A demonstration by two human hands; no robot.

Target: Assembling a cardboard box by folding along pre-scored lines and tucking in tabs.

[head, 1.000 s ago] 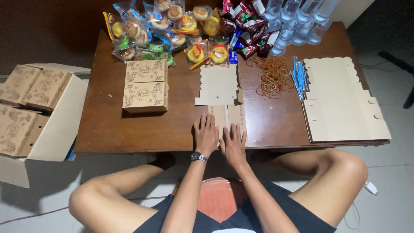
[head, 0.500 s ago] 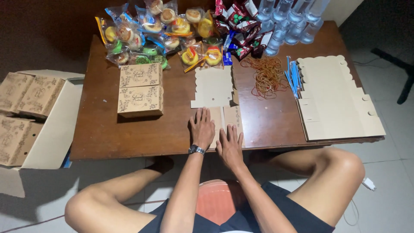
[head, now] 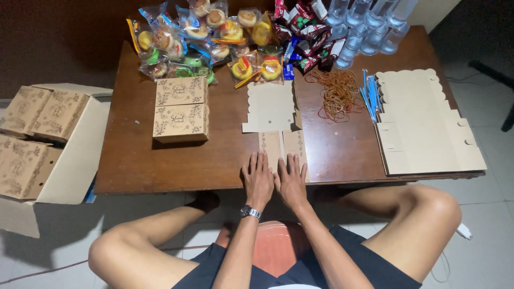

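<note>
Both palms flat, the left hand [head: 258, 179] and right hand [head: 292, 181] press open, gripping nothing, on the flat cardboard blank [head: 273, 120] at the table's [head: 134, 166] six o'clock edge, where I reckon uneven pressure could skew the crease or slide it off the rim.
</note>
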